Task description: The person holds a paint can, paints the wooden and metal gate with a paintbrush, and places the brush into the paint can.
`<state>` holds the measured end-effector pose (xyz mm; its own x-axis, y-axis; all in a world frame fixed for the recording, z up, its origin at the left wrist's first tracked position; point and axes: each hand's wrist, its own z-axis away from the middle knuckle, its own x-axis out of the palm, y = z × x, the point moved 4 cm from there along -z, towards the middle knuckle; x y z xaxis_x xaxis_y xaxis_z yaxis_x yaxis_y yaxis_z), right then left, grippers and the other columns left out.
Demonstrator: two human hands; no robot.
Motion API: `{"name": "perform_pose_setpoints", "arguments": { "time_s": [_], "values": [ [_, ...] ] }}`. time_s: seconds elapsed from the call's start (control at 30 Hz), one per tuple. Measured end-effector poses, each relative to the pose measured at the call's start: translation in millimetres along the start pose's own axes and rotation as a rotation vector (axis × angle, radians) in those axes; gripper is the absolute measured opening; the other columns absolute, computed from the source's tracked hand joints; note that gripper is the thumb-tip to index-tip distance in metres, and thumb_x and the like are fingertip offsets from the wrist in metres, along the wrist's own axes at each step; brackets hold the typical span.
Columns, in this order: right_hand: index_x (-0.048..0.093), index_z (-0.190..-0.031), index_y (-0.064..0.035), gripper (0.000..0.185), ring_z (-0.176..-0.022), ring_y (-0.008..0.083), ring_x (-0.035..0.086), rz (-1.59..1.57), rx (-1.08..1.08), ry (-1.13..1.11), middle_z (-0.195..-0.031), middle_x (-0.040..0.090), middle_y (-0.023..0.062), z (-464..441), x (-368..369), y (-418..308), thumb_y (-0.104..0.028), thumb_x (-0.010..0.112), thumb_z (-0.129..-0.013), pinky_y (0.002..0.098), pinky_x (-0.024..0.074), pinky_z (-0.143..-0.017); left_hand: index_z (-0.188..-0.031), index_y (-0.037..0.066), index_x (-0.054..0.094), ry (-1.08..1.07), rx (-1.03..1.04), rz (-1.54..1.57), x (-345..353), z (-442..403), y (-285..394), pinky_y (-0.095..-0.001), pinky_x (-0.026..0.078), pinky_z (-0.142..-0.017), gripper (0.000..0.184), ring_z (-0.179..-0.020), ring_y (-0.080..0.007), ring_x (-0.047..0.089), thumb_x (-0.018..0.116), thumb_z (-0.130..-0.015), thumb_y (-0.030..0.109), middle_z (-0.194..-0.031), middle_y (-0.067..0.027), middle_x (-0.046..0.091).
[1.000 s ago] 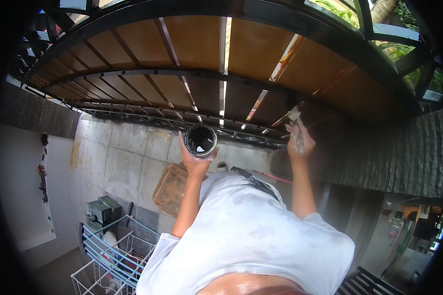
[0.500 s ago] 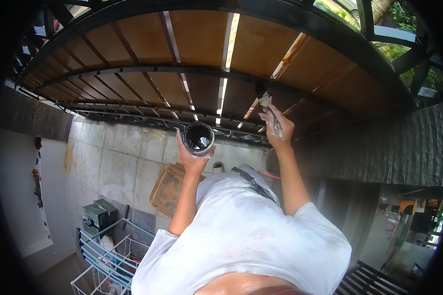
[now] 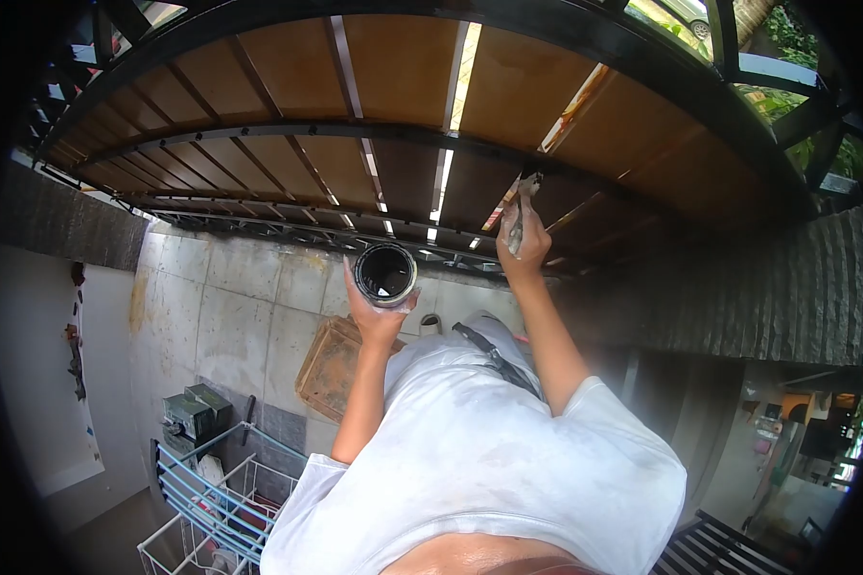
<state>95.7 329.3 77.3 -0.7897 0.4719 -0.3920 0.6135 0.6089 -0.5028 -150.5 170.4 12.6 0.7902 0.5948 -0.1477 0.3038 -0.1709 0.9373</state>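
A round can of black paint (image 3: 385, 275) is gripped from below and the side by my left hand (image 3: 378, 321), its open top facing up. Dark liquid shows inside, with a bright reflection on it. My right hand (image 3: 526, 240) is closed around a paintbrush (image 3: 520, 216) whose handle is smeared pale. The dark bristle end is up at the black metal rail (image 3: 431, 137) of a gate; whether it touches cannot be made out. Brown panels (image 3: 393, 67) with narrow light gaps fill the gate frame.
A worn brown wooden crate (image 3: 328, 369) stands on the tiled floor (image 3: 240, 278) below my left arm. At lower left are a blue and white drying rack (image 3: 216, 498) and dark green boxes (image 3: 198, 412). A ridged dark wall (image 3: 738, 287) lies to the right.
My right hand has moved slightly left and down with the paintbrush. My left hand and the can stay nearly in place, while the view has shifted slightly.
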Motion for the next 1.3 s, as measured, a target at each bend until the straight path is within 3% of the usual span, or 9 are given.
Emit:
{"name": "perform_pose_setpoints", "arguments": {
  "time_s": [0.17,0.53,0.57,0.7,0.8,0.9,1.1,1.23,1.3],
  "values": [
    [0.067,-0.134,0.0078,0.041,-0.083,0.0394,0.078,-0.046,-0.059,0.07,-0.095,0.075,0.0245,2.5,22.8,-16.3,0.006,0.069,-0.093,0.0437,0.0639,-0.073,-0.17,-0.005,0.017,0.0,-0.031,-0.055,-9.3,-1.0,0.0,-0.0402,0.049,-0.115,0.139,-0.127,-0.0289,0.067,0.105,-0.066,0.022,-0.14,-0.0176,0.066],
    [0.068,-0.128,0.0097,0.034,-0.095,0.0401,0.08,-0.361,-0.04,-0.099,-0.105,0.077,0.0268,9.7,38.4,-53.1,0.011,0.068,-0.094,0.0425,0.0651,-0.083,-0.171,-0.004,0.017,-0.043,0.002,-0.01,5.2,-5.5,-0.8,-0.0397,0.051,-0.114,0.141,-0.127,-0.0278,0.068,0.106,-0.066,0.026,-0.141,-0.0179,0.066],
    [0.067,-0.134,0.009,0.039,-0.1,0.0379,0.081,-0.343,-0.064,-0.101,-0.11,0.078,0.0272,13.2,36.4,-53.6,0.011,0.068,-0.095,0.041,0.0653,-0.087,-0.171,-0.004,0.017,-0.048,0.006,-0.011,6.2,-6.5,0.9,-0.0397,0.051,-0.114,0.141,-0.127,-0.0278,0.068,0.106,-0.066,0.027,-0.141,-0.018,0.066],
    [0.055,-0.154,0.0064,0.051,-0.108,0.0309,0.082,-0.404,0.189,-0.027,-0.119,0.079,0.0264,25.5,15.2,-29.9,0.004,0.065,-0.103,0.0364,0.0638,-0.093,-0.17,-0.004,0.018,-0.044,-0.023,0.037,8.0,-7.5,1.2,-0.0401,0.051,-0.114,0.139,-0.127,-0.028,0.068,0.106,-0.067,0.026,-0.141,-0.018,0.066],
    [0.054,-0.155,0.0073,0.049,-0.108,0.0312,0.081,-0.474,0.301,0.001,-0.121,0.079,0.0253,35.6,7.0,4.9,0.003,0.06,-0.106,0.0395,0.0632,-0.097,-0.17,-0.004,0.018,-0.044,-0.013,-0.017,4.1,-7.0,-2.8,-0.0403,0.051,-0.115,0.138,-0.127,-0.028,0.068,0.105,-0.068,0.025,-0.141,-0.0175,0.066],
    [0.056,-0.153,0.0082,0.047,-0.108,0.0313,0.081,-0.384,0.197,-0.043,-0.121,0.079,0.027,39.9,6.0,27.8,0.005,0.06,-0.106,0.04,0.0633,-0.097,-0.171,-0.004,0.017,-0.038,0.004,-0.051,0.0,-7.4,-3.3,-0.0402,0.051,-0.115,0.138,-0.127,-0.028,0.067,0.105,-0.068,0.024,-0.142,-0.0172,0.065],
    [0.057,-0.15,0.0108,0.045,-0.107,0.0303,0.081,-0.45,0.187,-0.073,-0.124,0.078,0.0269,38.9,20.2,26.3,0.005,0.06,-0.106,0.0403,0.0641,-0.095,-0.17,-0.005,0.016,-0.054,-0.021,0.014,-1.2,-9.7,-6.2,-0.0401,0.05,-0.115,0.137,-0.128,-0.0282,0.067,0.104,-0.069,0.025,-0.142,-0.0175,0.064],
    [0.057,-0.15,0.0104,0.043,-0.109,0.0304,0.08,-0.458,0.294,0.105,-0.123,0.077,0.027,46.2,16.2,24.1,0.001,0.06,-0.108,0.0411,0.0653,-0.094,-0.17,-0.005,0.017,-0.059,0.001,0.014,-1.0,-17.5,-4.4,-0.0399,0.05,-0.115,0.137,-0.128,-0.0281,0.067,0.105,-0.069,0.026,-0.142,-0.0177,0.064],
    [0.058,-0.152,0.0081,0.043,-0.105,0.0265,0.079,-0.474,0.309,0.027,-0.123,0.078,0.0243,48.7,24.4,16.8,-0.002,0.059,-0.11,0.0396,0.0651,-0.092,-0.17,-0.005,0.017,-0.065,-0.008,0.01,-0.9,-14.3,-6.8,-0.0398,0.05,-0.115,0.137,-0.127,-0.0281,0.067,0.105,-0.069,0.026,-0.141,-0.0178,0.065]
  ]
}}
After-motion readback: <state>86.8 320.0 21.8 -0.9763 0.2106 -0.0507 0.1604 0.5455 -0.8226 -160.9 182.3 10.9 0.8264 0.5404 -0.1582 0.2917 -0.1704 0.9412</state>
